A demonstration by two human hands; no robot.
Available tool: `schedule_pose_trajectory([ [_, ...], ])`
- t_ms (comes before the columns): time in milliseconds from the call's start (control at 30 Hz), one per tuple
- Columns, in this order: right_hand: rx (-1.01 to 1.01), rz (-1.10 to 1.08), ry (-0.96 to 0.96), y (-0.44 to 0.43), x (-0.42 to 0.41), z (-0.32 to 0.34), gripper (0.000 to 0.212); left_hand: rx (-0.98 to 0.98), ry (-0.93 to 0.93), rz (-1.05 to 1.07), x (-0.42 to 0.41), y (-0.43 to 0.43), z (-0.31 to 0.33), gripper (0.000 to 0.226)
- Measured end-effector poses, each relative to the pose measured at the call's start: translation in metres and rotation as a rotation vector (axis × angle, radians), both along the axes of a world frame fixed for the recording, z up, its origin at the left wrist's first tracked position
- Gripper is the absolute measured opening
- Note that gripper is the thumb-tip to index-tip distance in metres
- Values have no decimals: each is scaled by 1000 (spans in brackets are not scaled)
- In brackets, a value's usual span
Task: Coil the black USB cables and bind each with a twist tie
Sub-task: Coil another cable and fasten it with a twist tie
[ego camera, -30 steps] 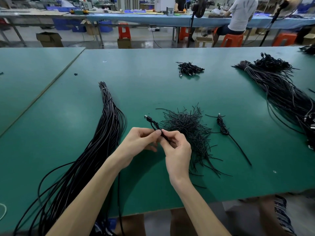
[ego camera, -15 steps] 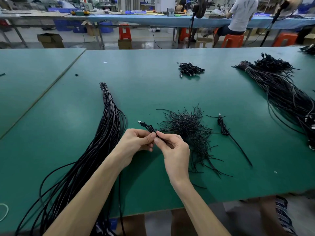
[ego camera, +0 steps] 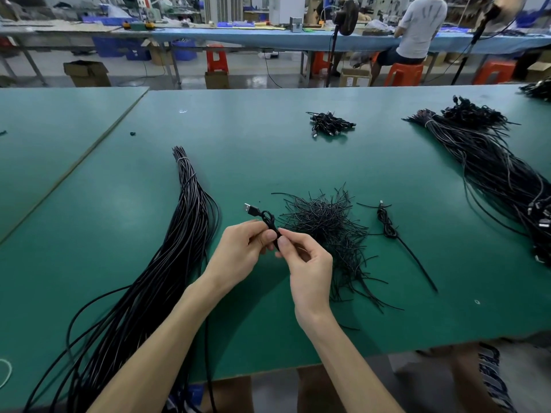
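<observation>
A black USB cable (ego camera: 262, 215) sticks up and to the left from between my two hands, its plug end free above a small loop. My left hand (ego camera: 243, 251) grips the cable from the left. My right hand (ego camera: 304, 260) pinches it between thumb and forefinger just right of my left fingers. Behind my right hand lies a loose pile of black twist ties (ego camera: 328, 225). To the left stretches a long bundle of straight black cables (ego camera: 179, 242), running off the table's front edge. One partly coiled cable (ego camera: 387, 225) lies to the right of the ties.
A small heap of bound cables (ego camera: 331, 123) sits at mid-back of the green table (ego camera: 283, 150). A large bundle of cables (ego camera: 492, 162) fills the right side. Behind the table a person sits at a blue bench, among red stools and boxes.
Both hands have shifted slightly left and up with the cable between them. The plug end dipped left, then rose again. The loop below the plug looks tighter now.
</observation>
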State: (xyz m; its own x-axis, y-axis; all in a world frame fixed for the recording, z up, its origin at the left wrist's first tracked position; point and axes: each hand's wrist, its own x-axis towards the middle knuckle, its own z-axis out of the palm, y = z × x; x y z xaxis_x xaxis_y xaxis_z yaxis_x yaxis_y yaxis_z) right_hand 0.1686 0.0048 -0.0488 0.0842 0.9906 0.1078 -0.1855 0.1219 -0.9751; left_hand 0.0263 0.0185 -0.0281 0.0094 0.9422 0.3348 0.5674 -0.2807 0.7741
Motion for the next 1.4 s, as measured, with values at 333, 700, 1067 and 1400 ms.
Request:
schedule_pose_trajectory([
  [333,-20,-31,36,2,1,-1,17,-48,-40,-100,3,-6,11,27],
  [700,75,25,2,-1,-1,5,12,-253,-533,-189,10,-13,11,28],
  [1067,132,-32,-35,-4,-1,8,22,-303,-478,-170,14,-16,16,26],
  [1400,280,-115,-305,-7,-3,11,14,-265,-328,-142,13,-12,17,27],
])
